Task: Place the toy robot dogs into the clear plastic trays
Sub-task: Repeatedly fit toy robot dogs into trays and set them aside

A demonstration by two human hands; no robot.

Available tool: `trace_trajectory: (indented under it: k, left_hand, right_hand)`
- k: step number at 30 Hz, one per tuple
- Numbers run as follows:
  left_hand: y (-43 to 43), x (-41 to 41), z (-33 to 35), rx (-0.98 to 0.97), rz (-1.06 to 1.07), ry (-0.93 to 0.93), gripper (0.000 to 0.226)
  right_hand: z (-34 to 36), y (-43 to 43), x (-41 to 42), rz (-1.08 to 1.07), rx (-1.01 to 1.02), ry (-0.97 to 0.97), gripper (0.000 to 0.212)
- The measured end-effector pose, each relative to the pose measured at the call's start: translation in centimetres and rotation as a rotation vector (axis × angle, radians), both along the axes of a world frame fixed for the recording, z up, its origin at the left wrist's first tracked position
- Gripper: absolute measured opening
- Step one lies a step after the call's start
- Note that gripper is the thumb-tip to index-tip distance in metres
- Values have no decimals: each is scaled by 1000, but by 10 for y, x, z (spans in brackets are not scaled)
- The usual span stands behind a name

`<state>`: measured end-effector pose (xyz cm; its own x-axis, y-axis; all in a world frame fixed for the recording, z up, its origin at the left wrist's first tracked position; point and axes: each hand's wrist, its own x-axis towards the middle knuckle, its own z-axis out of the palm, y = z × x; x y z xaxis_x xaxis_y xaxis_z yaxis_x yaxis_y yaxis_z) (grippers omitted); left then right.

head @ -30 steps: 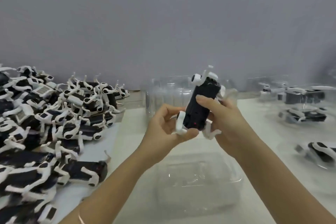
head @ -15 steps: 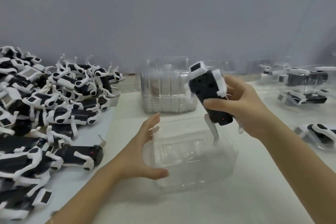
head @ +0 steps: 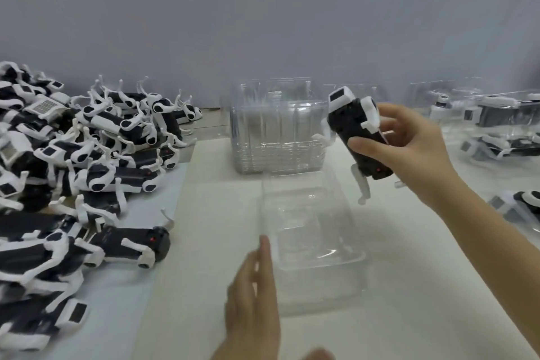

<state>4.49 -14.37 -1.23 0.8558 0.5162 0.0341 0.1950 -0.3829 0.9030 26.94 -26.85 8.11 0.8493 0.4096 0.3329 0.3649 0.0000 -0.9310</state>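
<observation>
Over the far right of the clear tray (head: pixel 321 260), the right hand (head: pixel 409 152) grips 1 toy robot dog (head: pixel 358 134); the left hand (head: pixel 254 295), fingers straight, hovers at its near left.

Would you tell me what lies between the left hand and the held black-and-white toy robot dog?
The head view shows one empty clear plastic tray lying there.

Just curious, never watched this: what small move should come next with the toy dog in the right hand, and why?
Probably lower the toy robot dog into the empty clear tray. The right hand grips it in the air above the tray's far right corner, and the open left hand sits by its near left edge.
</observation>
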Motion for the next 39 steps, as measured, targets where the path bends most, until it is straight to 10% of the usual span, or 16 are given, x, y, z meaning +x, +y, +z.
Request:
trace_trajectory:
  k: [4,6,12,19,23,30,39]
  left_hand:
    - [-6,-12,15,450,-66,-136,50]
    - [23,-2,24,659,-244,-428,51]
    - [99,65,32,665,-534,-109,63]
    - [69,74,18,921,-243,-260,79]
    - [78,75,18,604,-223,-317,123]
    - [106,94,10,-45,-412,-102,126]
    - [85,106,-4,-145,-357,-101,97]
  right_hand:
    - [-4,-14,1,2,-28,37,45]
    - [-3,-18,0,-9,-45,48,44]
    - [6,-19,1,73,-166,32,44]
    - [-4,-16,4,197,-222,-4,42]
    - [-4,-15,4,239,-268,-65,35]
    - [1,6,3,326,-341,-44,37]
    - [-1,16,4,307,-903,-318,24]
